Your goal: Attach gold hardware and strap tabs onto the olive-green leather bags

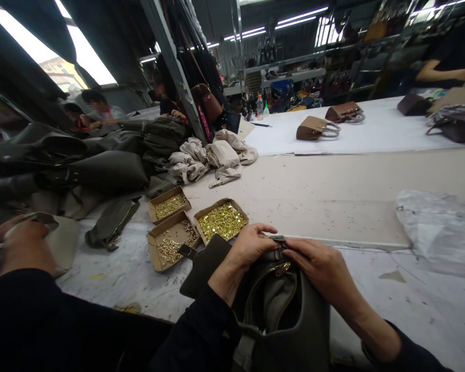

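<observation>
Olive bag (312, 320): at the near edge of the desk (344, 196), mouth gaping; its bottom is cut off by the frame, and the dark interior shows little beyond folded lining and a gold zipper (282, 268).
Left hand (248, 250): pinching the bag's upper rim between thumb and fingers.
Right hand (327, 266): fingers closed on the same rim from the other side; the small part between both hands is hard to make out.
Dark flap (205, 268): juts out left, partly hidden behind the left forearm.
Co-worker's hands (27, 245): far left, one cut off, at a pale olive piece (67, 245); grip cannot be told.
Cardboard boxes (155, 251): three, close together, with gold fittings (221, 221) too small to tell apart.
Clear plastic (436, 227): crumpled, running out at right.
Beige bags (225, 155): heaped beside dark bags (108, 168), whose outlines merge.
Bottles (260, 107): beyond, any lettering too small to read.
Handbags (312, 129): brown and tan, on the white surface.
Shelves (294, 75): blurred.
</observation>
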